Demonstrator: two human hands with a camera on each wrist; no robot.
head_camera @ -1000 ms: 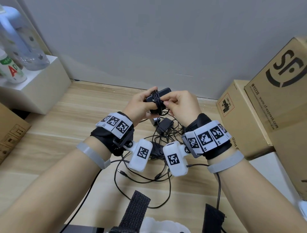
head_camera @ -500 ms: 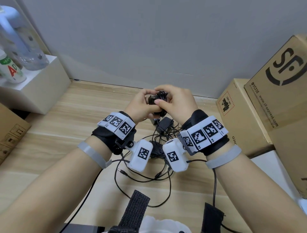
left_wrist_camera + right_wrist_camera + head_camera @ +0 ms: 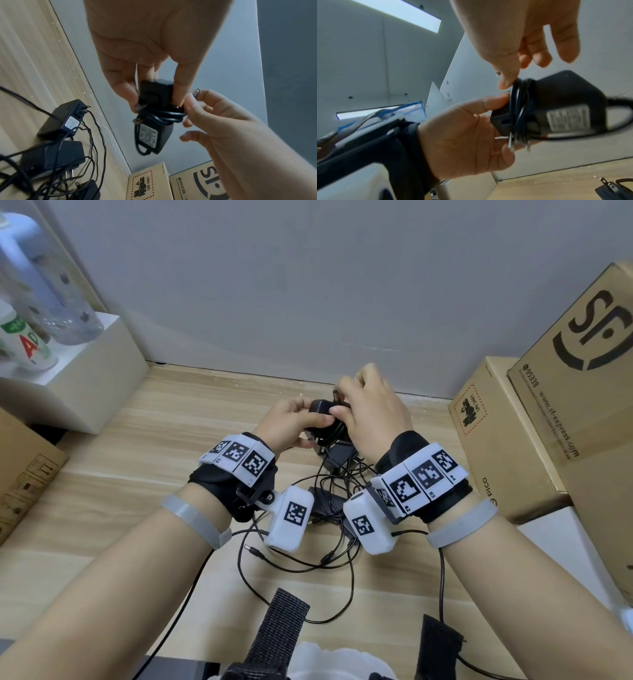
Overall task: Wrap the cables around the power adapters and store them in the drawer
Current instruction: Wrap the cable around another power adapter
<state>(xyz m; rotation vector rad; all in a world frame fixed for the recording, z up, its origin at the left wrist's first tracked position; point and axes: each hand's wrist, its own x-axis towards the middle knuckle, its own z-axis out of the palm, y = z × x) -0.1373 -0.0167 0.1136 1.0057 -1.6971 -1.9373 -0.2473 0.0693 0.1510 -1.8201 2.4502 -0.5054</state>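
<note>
Several cable loops band the black, labelled adapter, seemingly snug.

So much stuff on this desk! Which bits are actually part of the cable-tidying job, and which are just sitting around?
Part of the job:
- black adapter held in the left hand
- its cable, whose end the right hand pinches
- loose adapters and tangled cables on the desk

Just lying about:
- cardboard boxes
- bottles on a white block
</note>
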